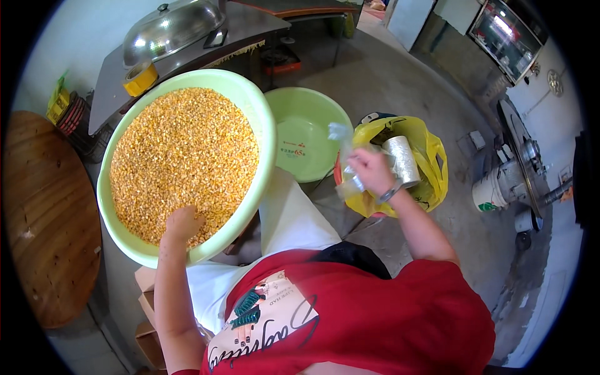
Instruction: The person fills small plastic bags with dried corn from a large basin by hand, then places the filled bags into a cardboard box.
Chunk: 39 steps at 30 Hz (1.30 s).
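A large pale green basin full of yellow corn kernels stands tilted in front of me on the left. My left hand reaches into the kernels near the basin's near side; its fingers are mostly hidden, so their grip does not show. Over to the right, my right hand is closed on a clear plastic bag, which looks crumpled and slightly blurred. Just beside that hand, a roll of clear plastic bags sits in an open yellow plastic bag.
Behind the corn is a second green basin on the floor. A grey table carries a metal dome lid, a yellow tape roll and a phone. A round wooden board leans at left; a white bucket stands at right.
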Available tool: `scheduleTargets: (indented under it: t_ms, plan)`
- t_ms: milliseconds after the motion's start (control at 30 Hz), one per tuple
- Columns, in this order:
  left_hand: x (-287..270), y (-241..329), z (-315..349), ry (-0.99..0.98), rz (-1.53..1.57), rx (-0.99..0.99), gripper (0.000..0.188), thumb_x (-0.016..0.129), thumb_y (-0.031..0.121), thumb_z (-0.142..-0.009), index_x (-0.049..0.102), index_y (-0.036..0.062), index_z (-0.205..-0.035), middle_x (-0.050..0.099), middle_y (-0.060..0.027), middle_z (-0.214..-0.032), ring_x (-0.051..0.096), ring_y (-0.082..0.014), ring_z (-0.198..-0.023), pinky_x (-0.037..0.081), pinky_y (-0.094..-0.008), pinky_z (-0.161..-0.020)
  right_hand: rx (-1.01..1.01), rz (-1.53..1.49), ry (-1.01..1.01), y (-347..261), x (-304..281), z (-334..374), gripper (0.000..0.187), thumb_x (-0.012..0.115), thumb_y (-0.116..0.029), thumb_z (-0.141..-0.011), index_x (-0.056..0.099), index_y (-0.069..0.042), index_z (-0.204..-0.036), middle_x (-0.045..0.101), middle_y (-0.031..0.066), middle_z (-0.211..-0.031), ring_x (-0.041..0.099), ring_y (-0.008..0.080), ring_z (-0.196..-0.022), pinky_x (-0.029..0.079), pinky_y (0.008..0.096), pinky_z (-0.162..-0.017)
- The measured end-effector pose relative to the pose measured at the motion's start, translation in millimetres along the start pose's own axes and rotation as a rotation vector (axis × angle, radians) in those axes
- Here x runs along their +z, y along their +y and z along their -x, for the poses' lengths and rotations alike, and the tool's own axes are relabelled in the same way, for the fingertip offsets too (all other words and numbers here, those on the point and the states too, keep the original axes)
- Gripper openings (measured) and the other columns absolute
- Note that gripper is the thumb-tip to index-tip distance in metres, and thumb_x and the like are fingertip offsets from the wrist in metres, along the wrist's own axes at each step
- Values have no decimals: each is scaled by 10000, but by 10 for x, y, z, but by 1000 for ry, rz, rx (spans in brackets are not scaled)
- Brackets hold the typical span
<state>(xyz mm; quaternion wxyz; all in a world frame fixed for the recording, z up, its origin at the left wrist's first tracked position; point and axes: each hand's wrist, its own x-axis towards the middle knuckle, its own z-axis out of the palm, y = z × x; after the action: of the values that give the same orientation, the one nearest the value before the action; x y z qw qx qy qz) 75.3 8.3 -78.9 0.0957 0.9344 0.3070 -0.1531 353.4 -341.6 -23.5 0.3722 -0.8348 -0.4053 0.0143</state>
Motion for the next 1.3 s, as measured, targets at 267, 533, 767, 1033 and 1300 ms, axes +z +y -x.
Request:
scheduleTargets:
  t_ms: [267,533,767,1033,1300]
  plan:
    - [-401,552,190,861,340,371,95,601,47,-759,596,37,-853,604,-123,-801,593,-261,-621,470,-346,-559,-217,108,-85,-278,648,117,87,547,-188,-812,582,-111,-832,586,126,-616,574,322,-556,452,413,-515]
    - [-158,1712,443,142,1214,470,481,613,264,-812,447,-8,-1172,566,-148,-1019,555,-226,-961,466,-335,-769,-164,-64,-54,-635,775,224,85,544,-169,-810,580,-98,-839,586,159,-646,579,346,-606,458,423,-540]
    - [-101,1761,474,-468,1996,88,448,490,387,-880,462,51,-1174,553,-104,-1040,531,-188,-968,416,-370,-846,-331,-188,-157,-1076,834,312,55,552,-78,-802,557,-51,-850,593,150,-719,589,316,-638,460,374,-549]
    - [-382,1367,721,-200,1897,124,213,448,174,-914,577,9,-876,598,-63,-804,567,-130,-723,456,-252,-660,-599,-348,-210,-1502,957,245,48,565,-71,-786,530,-40,-776,554,131,-653,571,295,-596,443,357,-523]
    - [-522,1026,968,232,1582,238,281,432,209,-934,568,30,-766,507,29,-640,430,-34,-570,359,-175,-525,-855,-230,-269,-1883,861,91,80,546,-87,-782,559,-56,-854,583,101,-692,590,237,-581,466,332,-507]
